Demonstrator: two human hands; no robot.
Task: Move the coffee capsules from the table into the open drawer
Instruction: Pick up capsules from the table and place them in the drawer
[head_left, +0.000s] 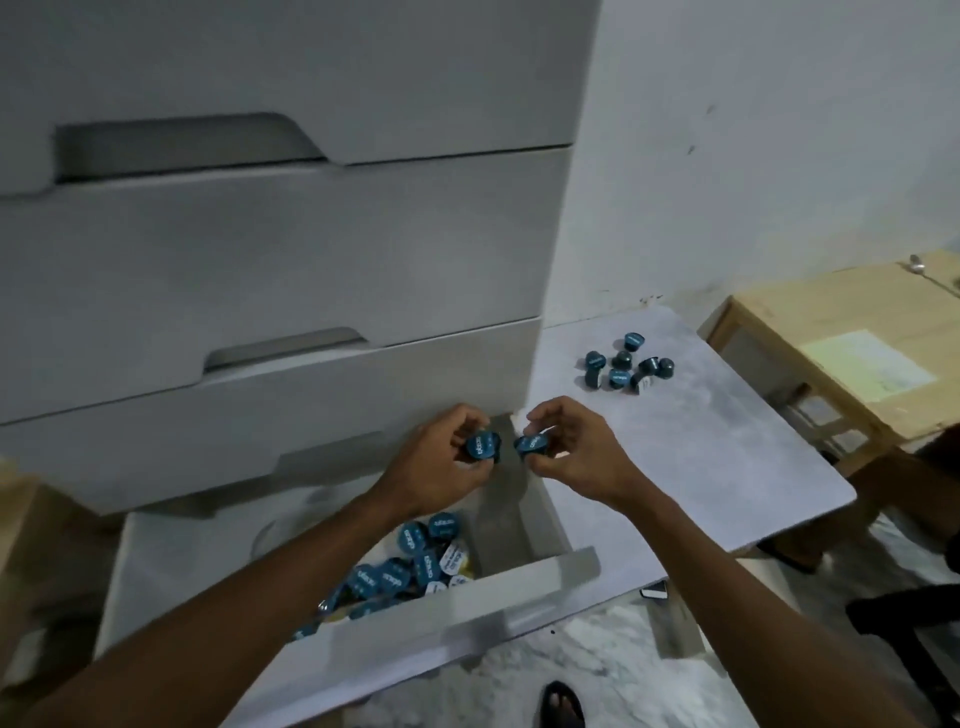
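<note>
**Inspector:** Capsules: one in the left hand (441, 457), one in the right hand (566, 447), fingers of each closed round a blue capsule, both held above the back of the open drawer (519, 582). More lie in a heap in the drawer (415, 561); a cluster on the table (626, 364) is yet to be moved.

**Assistant:** How should they be let go?

**Inspector:** Lower both hands toward the heap, then loosen the fingers. Dropped from this height they may bounce out. The grip looks like a fingertip pinch, though blur leaves that uncertain.
</note>
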